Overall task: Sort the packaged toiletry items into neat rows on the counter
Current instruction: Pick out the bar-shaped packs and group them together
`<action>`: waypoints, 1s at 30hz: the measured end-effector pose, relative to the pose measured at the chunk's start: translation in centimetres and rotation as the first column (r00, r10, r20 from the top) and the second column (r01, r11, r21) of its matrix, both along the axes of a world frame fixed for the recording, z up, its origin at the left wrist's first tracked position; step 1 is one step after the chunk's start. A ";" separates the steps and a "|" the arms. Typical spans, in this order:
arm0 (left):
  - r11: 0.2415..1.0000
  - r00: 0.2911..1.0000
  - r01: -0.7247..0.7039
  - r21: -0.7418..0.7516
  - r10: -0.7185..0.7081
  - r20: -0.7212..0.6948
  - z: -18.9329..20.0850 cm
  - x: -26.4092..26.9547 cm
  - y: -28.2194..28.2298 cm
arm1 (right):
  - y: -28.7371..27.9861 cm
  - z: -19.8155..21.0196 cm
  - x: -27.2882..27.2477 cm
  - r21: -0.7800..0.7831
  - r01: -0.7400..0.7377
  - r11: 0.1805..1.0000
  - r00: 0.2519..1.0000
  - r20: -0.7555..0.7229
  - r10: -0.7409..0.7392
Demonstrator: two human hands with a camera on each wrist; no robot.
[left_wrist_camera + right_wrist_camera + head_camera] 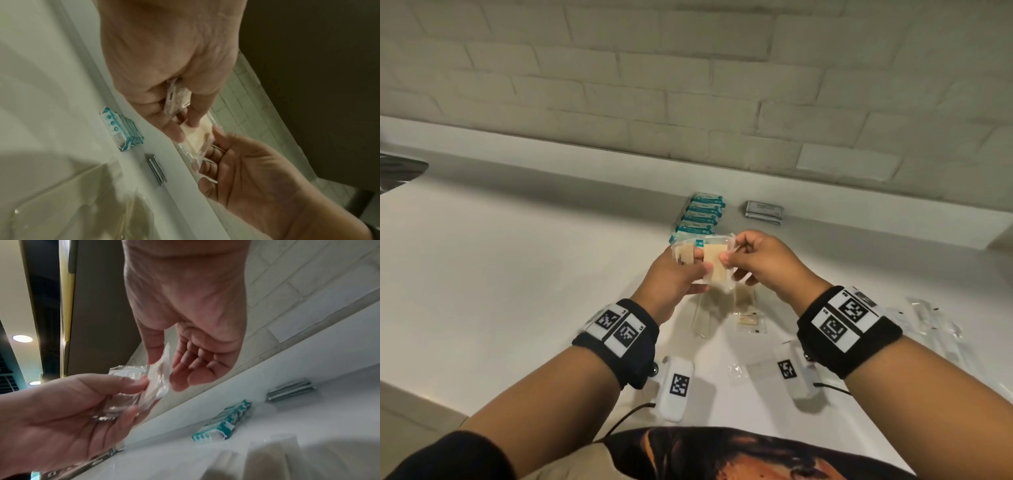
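Clear-wrapped beige packets (714,265) are held above the white bench (517,274), close in front of the person. The left hand (674,274) grips several of them, thumb on top, while the right hand (760,263) pinches the edge of the frontmost packet between thumb and fingertips. Behind the hands, near the brick-tiled wall (688,85), a row of teal-and-white packets (702,214) lies overlapped on the bench, with a small stack of grey packets (763,212) just to its right. More clear-wrapped items (746,313) lie on the bench below the hands, and others (931,318) further right.
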State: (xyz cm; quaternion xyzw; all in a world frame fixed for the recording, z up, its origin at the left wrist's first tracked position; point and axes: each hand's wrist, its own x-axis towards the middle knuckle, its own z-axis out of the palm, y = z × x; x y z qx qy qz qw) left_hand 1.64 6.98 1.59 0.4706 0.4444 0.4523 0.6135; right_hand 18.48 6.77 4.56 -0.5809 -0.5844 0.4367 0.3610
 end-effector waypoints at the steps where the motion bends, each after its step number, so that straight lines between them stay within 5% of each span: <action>1: 1.000 0.999 0.018 0.008 -0.018 -0.026 0.0 0.1 0.0 | 0.1 0.3 0.2 0.006 -0.002 1.000 1.000 0.002 0.002; 10: 0.994 0.992 0.101 0.030 -0.098 -0.085 0.2 0.4 -0.7 | 0.3 2.5 1.4 -0.008 -0.108 0.994 0.983 0.147 0.108; 13: 0.993 0.991 0.121 0.005 -0.121 -0.061 0.0 0.4 -0.9 | 1.2 2.2 2.0 0.083 -0.038 0.996 0.929 0.370 0.005; 16: 0.987 0.991 0.111 -0.117 -0.102 0.085 -0.1 0.0 -0.7 | 2.3 1.7 3.3 0.122 0.066 0.990 0.873 0.474 -0.117; 20: 0.929 0.924 0.190 -0.316 -0.061 0.376 -0.2 -1.3 -0.1 | 3.7 -0.2 3.7 -0.014 0.030 0.999 0.850 0.527 -0.018; 23: 0.896 0.880 0.233 -0.377 -0.029 0.475 -0.6 -2.0 0.2 | 4.7 -2.2 2.8 -0.127 -0.037 0.991 0.759 0.641 0.110; 26: 0.912 0.915 0.184 -0.367 -0.022 0.404 -0.4 -1.9 0.2 | 5.4 -4.1 2.6 -0.157 -0.022 0.987 0.630 0.765 0.135; 28: 0.945 0.950 0.139 -0.297 -0.042 0.311 -0.6 -1.8 0.4 | 5.4 -4.3 2.7 -0.076 -0.008 0.997 0.648 0.759 0.063; 30: 0.972 0.976 0.077 -0.224 -0.027 0.216 -0.9 -2.0 0.7 | 5.1 -3.5 2.3 -0.003 -0.006 1.000 0.781 0.625 0.006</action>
